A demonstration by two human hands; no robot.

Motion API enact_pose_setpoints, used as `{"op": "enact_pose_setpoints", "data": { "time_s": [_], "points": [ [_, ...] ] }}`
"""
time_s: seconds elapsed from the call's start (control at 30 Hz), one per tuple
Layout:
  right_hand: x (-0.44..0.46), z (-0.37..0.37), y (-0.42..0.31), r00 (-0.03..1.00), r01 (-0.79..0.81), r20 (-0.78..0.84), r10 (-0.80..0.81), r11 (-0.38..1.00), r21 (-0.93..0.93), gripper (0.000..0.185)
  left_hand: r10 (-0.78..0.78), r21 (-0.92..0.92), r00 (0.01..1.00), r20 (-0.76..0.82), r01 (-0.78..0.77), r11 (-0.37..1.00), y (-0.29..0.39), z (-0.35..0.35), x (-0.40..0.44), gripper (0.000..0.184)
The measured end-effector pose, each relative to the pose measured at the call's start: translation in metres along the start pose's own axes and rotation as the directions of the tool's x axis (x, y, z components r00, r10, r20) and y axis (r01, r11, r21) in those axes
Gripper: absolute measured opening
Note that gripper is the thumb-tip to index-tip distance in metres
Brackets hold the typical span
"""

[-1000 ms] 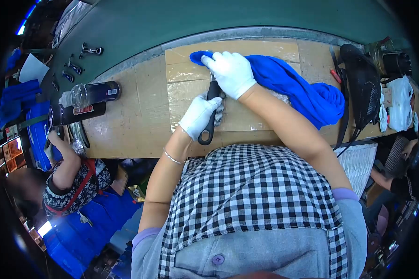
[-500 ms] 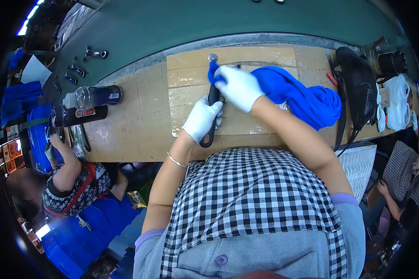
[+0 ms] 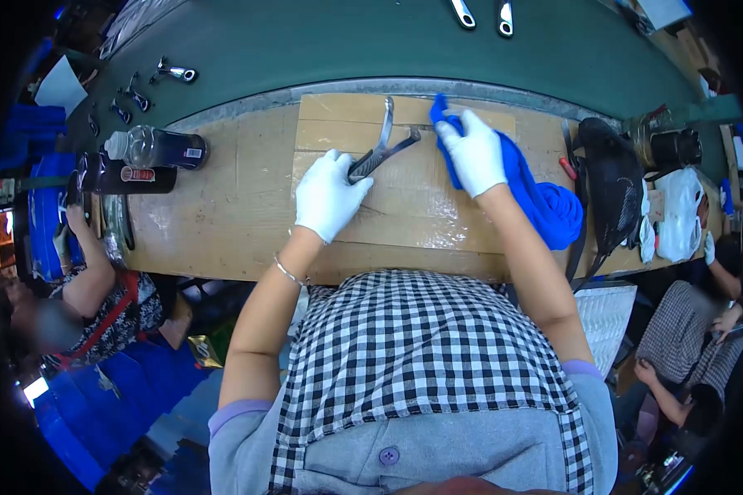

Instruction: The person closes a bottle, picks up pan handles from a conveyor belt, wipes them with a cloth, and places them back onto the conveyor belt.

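Observation:
A metal hand tool with a dark handle (image 3: 370,164) and two prongs pointing away from me is in my left hand (image 3: 333,195), whose gloved fingers are wrapped round its lower part. My right hand (image 3: 473,152), also in a white glove, pinches one end of a blue cloth (image 3: 533,186). The rest of the cloth lies bunched to the right on the cardboard-covered bench. Under the tool is a taped cardboard sheet (image 3: 437,216). A gap separates the cloth from the tool.
Two bottles (image 3: 161,148) lie at the left. A black bag (image 3: 609,181), a red object (image 3: 567,169) and a white plastic bag (image 3: 679,216) are at the right. Metal tools (image 3: 505,18) rest on the green surface (image 3: 322,41). Co-workers sit on both sides.
My right hand has drawn the blue cloth off the tool and moved right. My left hand has turned the tool, and its two prongs now show. More tools have appeared on the green surface.

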State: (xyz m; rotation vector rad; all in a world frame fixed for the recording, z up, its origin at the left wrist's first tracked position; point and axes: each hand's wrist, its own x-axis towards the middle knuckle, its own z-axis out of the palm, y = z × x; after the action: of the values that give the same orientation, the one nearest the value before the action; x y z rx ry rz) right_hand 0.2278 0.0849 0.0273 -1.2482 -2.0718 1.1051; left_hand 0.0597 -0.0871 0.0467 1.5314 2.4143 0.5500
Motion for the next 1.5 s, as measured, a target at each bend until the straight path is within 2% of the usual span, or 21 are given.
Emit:
{"op": "enact_pose_setpoints", "data": {
  "time_s": [0.07, 0.13, 0.23, 0.27, 0.3, 0.37, 0.5, 0.53, 0.6, 0.7, 0.8, 0.9, 1.0, 1.07, 1.1, 1.2, 1.27, 1.3, 1.4, 1.43, 1.5],
  "points": [
    [-0.013, 0.009, -0.025, 0.992, 0.018, 0.119, -0.032, 0.994, 0.11, 0.036, 0.019, 0.0, 1.0, 0.001, -0.019, 1.0, -0.001, 0.004, 0.001, 0.028],
    [-0.033, 0.038, -0.025, 0.96, 0.208, 0.171, -0.222, 0.973, 0.096, 0.03, 0.031, -0.007, 0.999, 0.013, -0.031, 1.0, -0.001, 0.007, 0.0, 0.028],
    [-0.03, 0.033, -0.026, 0.943, 0.153, 0.306, -0.132, 0.987, -0.043, 0.023, 0.039, 0.032, 0.994, 0.098, -0.042, 0.999, -0.001, 0.005, -0.002, 0.024],
    [-0.023, 0.032, -0.013, 0.868, 0.461, 0.282, -0.408, 0.874, -0.155, 0.011, 0.028, 0.025, 0.995, 0.094, -0.03, 0.999, -0.002, 0.006, -0.004, 0.024],
    [-0.015, 0.022, -0.02, 0.778, 0.62, 0.372, -0.506, 0.713, -0.327, 0.009, 0.037, 0.037, 0.994, 0.102, -0.041, 0.998, -0.002, 0.006, -0.005, 0.024],
    [0.006, 0.004, -0.024, 0.655, 0.743, 0.489, -0.576, 0.373, -0.556, 0.011, 0.051, 0.042, 0.995, 0.086, -0.055, 0.998, -0.001, 0.005, -0.005, 0.023],
    [0.016, -0.008, -0.042, 0.719, 0.599, -0.026, -0.695, 0.638, -0.484, 0.015, 0.062, 0.033, 0.998, 0.026, -0.062, 0.998, 0.002, 0.005, -0.004, 0.021],
    [0.003, -0.003, -0.054, 0.734, 0.584, -0.04, -0.678, 0.66, -0.472, 0.014, 0.061, 0.046, 0.997, 0.037, -0.063, 0.997, 0.002, 0.006, -0.008, 0.021],
    [-0.027, 0.017, -0.065, 0.712, 0.687, 0.327, -0.621, 0.519, -0.509, 0.018, 0.08, 0.059, 0.997, 0.003, -0.08, 0.995, 0.001, 0.012, -0.012, 0.02],
    [-0.022, 0.015, -0.044, 0.601, 0.792, 0.401, -0.692, 0.448, -0.415, 0.021, 0.109, 0.099, 0.994, -0.015, -0.107, 0.989, 0.003, 0.013, -0.013, 0.019],
    [0.006, -0.011, -0.052, 0.637, 0.714, 0.2, -0.745, 0.471, -0.519, 0.021, 0.109, 0.122, 0.994, -0.006, -0.107, 0.987, 0.005, 0.013, -0.017, 0.018],
    [0.012, -0.024, -0.054, 0.721, 0.58, -0.09, -0.687, 0.669, -0.464, 0.02, 0.119, 0.124, 0.993, -0.022, -0.116, 0.986, 0.005, 0.012, -0.014, 0.019],
    [-0.02, 0.004, -0.055, 0.737, 0.647, 0.047, -0.675, 0.682, -0.341, 0.02, 0.118, 0.12, 0.993, -0.018, -0.115, 0.986, 0.004, 0.014, -0.015, 0.019],
    [-0.035, 0.031, -0.041, 0.617, 0.779, 0.349, -0.705, 0.484, -0.399, 0.023, 0.122, 0.126, 0.992, -0.025, -0.118, 0.985, 0.003, 0.014, -0.015, 0.019],
    [-0.027, 0.031, -0.032, 0.574, 0.803, 0.311, -0.758, 0.445, -0.397, 0.024, 0.105, 0.106, 0.994, -0.005, -0.104, 0.989, 0.003, 0.011, -0.014, 0.019],
    [0.003, 0.003, -0.039, 0.715, 0.611, 0.052, -0.697, 0.587, -0.532, 0.023, 0.067, 0.07, 0.997, 0.032, -0.069, 0.995, 0.002, 0.005, -0.009, 0.02],
    [0.023, -0.012, -0.034, 0.776, 0.47, -0.298, -0.556, 0.825, -0.314, 0.023, 0.065, 0.054, 0.995, 0.073, -0.069, 0.996, 0.002, 0.003, -0.008, 0.02],
    [0.025, -0.021, -0.037, 0.924, 0.245, -0.288, -0.25, 0.968, -0.057, 0.025, 0.045, 0.017, 0.996, 0.076, -0.047, 0.999, 0.002, 0.002, -0.007, 0.021],
    [0.011, -0.013, -0.037, 0.965, 0.205, -0.179, -0.189, 0.976, 0.076, 0.03, 0.023, -0.014, 0.995, 0.095, -0.022, 1.0, 0.002, 0.0, -0.004, 0.021],
    [-0.004, -0.005, -0.045, 0.999, 0.008, 0.033, -0.016, 0.969, 0.248, 0.035, 0.01, -0.007, 0.994, 0.11, -0.009, 1.0, 0.002, 0.0, -0.004, 0.021],
    [-0.03, 0.034, -0.027, 0.967, 0.128, 0.219, -0.129, 0.992, 0.017, 0.037, 0.025, -0.01, 0.996, 0.088, -0.024, 1.0, 0.0, 0.003, -0.007, 0.022]
  ]
}}
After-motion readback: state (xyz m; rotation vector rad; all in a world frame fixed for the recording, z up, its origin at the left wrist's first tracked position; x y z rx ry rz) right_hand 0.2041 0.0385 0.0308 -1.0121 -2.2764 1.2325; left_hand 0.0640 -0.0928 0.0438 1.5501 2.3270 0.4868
